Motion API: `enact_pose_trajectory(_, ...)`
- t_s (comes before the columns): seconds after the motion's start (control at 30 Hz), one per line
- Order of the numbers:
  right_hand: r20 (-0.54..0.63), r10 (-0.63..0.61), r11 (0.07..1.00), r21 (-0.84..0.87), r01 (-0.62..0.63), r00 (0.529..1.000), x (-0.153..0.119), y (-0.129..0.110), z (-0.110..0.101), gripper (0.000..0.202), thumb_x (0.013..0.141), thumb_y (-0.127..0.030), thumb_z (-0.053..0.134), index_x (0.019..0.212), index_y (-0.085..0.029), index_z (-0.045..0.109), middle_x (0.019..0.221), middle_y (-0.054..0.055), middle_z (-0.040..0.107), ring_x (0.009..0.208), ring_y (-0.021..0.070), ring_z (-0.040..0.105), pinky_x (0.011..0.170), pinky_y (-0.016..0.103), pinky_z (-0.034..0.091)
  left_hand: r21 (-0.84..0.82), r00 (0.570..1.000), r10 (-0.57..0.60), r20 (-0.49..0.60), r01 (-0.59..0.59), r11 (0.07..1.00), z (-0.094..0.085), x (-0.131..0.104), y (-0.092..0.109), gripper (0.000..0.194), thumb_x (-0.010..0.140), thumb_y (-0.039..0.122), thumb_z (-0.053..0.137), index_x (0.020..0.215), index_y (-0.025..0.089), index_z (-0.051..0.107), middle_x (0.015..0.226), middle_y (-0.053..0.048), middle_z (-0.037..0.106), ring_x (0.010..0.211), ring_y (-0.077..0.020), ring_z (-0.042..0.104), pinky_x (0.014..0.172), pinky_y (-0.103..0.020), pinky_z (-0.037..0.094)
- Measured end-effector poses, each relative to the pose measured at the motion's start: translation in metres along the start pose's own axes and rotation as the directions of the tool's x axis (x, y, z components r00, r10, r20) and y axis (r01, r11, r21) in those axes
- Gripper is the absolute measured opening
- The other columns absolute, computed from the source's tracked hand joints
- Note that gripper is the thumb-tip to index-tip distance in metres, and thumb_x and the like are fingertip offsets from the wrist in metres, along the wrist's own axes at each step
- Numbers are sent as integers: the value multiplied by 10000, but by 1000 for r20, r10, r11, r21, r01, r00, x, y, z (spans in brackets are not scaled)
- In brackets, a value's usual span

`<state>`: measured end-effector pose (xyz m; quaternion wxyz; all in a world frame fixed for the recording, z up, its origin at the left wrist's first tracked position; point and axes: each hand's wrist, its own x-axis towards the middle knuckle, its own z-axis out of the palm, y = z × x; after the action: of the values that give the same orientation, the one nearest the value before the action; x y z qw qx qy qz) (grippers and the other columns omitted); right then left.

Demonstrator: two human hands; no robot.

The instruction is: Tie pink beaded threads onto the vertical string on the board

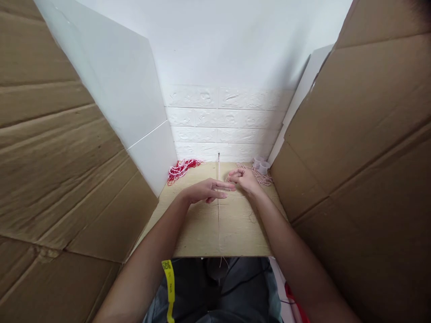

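A thin cord [218, 220] runs straight down the middle of the wooden board, from a small dark peg [218, 154] at the back to loose ends over the front edge. My left hand [208, 191] is just above this cord, its fingers stretched to the right and slightly apart. Close to those fingertips, my right hand [245, 179] has its thumb and fingers pinched together on a fine thread. A small loop of that thread curves between the two hands. Its exact path at the fingertips is too thin to follow.
Red and white cords [183, 169] lie piled at the back left. Pale pink cord [264, 179] and small clear cups [261, 166] are at the back right. Cardboard walls [111, 179] flank the board [198, 237], with a white brick-pattern wall [215, 117] behind. A yellow tag strip [170, 287] hangs in front.
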<state>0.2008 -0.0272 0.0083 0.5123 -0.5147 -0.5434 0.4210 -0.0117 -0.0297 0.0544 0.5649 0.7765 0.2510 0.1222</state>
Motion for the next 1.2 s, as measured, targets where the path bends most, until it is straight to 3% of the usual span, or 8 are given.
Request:
enact_pose_trajectory(0.13, -64, -26, 991, -133, 17, 998, 10, 18, -5, 227, 619, -247, 670, 824, -148, 676, 707, 48, 703, 609, 164, 592, 575, 271, 436, -80, 998, 12, 67, -7, 997, -4, -2, 0, 595, 852, 383, 688, 1408, 193, 599, 1065, -107, 738, 514, -49, 369, 498, -234, 269)
enact_pose_trajectory(0.27, -78, -81, 949, -311, 53, 994, 16, 34, -8, 220, 649, -241, 652, 844, -151, 700, 656, 19, 666, 573, 152, 559, 540, 255, 397, -224, 992, 85, 95, -62, 973, -8, -5, -2, 547, 852, 364, 672, 1371, 196, 636, 1367, -204, 626, 504, -34, 354, 472, -247, 233)
enact_pose_trajectory(0.57, -61, -141, 909, -403, 105, 988, 20, 45, -4, 162, 710, -200, 613, 832, -173, 715, 776, 30, 718, 666, 144, 599, 629, 246, 454, -387, 980, 169, 107, -116, 915, -18, -8, -11, 558, 810, 397, 698, 1307, 144, 687, 1386, -276, 579, 470, -34, 338, 457, -270, 235)
enact_pose_trajectory(0.73, -42, -133, 974, -189, 123, 990, 10, 20, 0, 177, 749, -268, 636, 870, -161, 707, 850, 50, 722, 694, 141, 603, 625, 246, 465, -348, 998, 59, -36, -68, 935, -15, -3, -10, 513, 845, 367, 673, 1313, 157, 682, 1387, -252, 593, 493, -30, 322, 460, -254, 233)
enact_pose_trajectory(0.83, 187, 34, 991, 121, -57, 982, 0, 1, 0, 342, 797, -344, 644, 1081, -159, 685, 730, 35, 689, 514, 124, 551, 467, 238, 388, -351, 995, 25, -97, -58, 934, -13, -1, -11, 518, 837, 362, 697, 1307, 146, 684, 1318, -242, 648, 509, -31, 311, 468, -244, 243)
enact_pose_trajectory(0.97, 472, 72, 925, 298, -236, 878, -10, -13, -6, 422, 775, -301, 723, 1165, -156, 648, 814, 73, 721, 631, 159, 645, 583, 272, 500, -356, 992, -7, -125, -38, 934, -13, 1, -13, 510, 833, 386, 714, 1273, 128, 705, 1186, -217, 713, 514, -33, 314, 466, -232, 247)
enact_pose_trajectory(1.07, 515, 48, 896, 356, -264, 856, -13, -16, -12, 430, 764, -248, 745, 1171, -146, 651, 853, 67, 721, 700, 149, 652, 688, 284, 532, -365, 993, -15, -117, -29, 931, -14, 1, -13, 498, 847, 402, 705, 1267, 134, 710, 1203, -218, 705, 514, -34, 329, 464, -231, 251)
enact_pose_trajectory(1.2, 459, 50, 910, 345, -230, 887, -13, -17, -16, 445, 693, -185, 767, 1127, -145, 677, 788, 21, 688, 620, 110, 585, 648, 256, 496, -368, 994, -20, -108, -22, 930, -14, 1, -13, 480, 859, 392, 701, 1267, 139, 708, 1301, -235, 658, 515, -31, 332, 461, -229, 247)
